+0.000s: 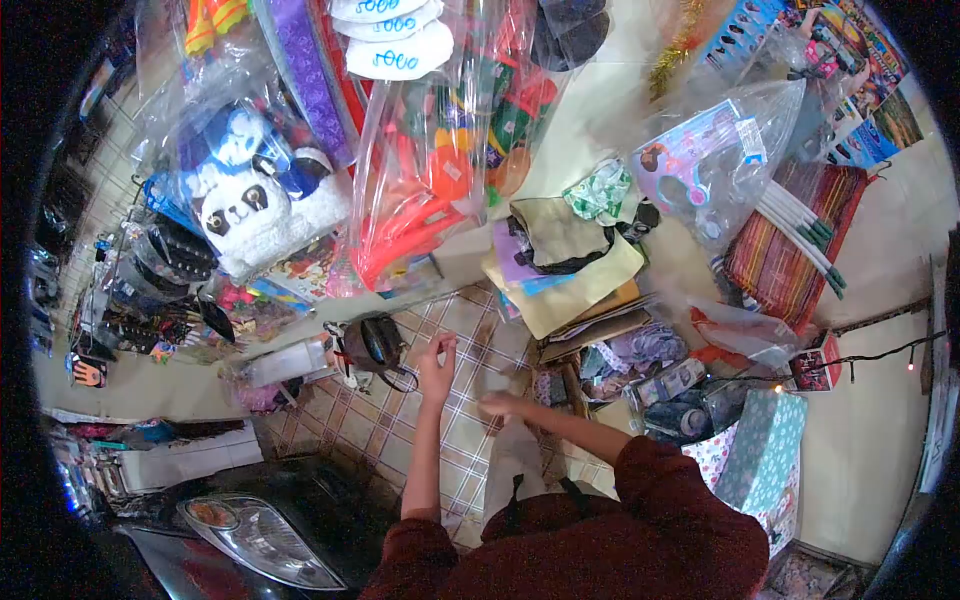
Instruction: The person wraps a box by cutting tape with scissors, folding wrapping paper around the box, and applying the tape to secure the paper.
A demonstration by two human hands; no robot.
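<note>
My left hand is raised in front of me over the tiled floor. Its fingers are loosely bent and apart, and nothing shows in them. Just beyond it, to the left, a dark backpack rests on the floor; the hand looks apart from it. My right hand hangs above my light trousers. Motion smears its fingers, so its grip is unclear. Closest on its right is a pile of bags and cloth.
Plastic-wrapped goods hang ahead, including a panda plush and orange-red items. Folded bags top the right-hand pile. A patterned box stands at right. A dark vehicle with a headlight is close on my left.
</note>
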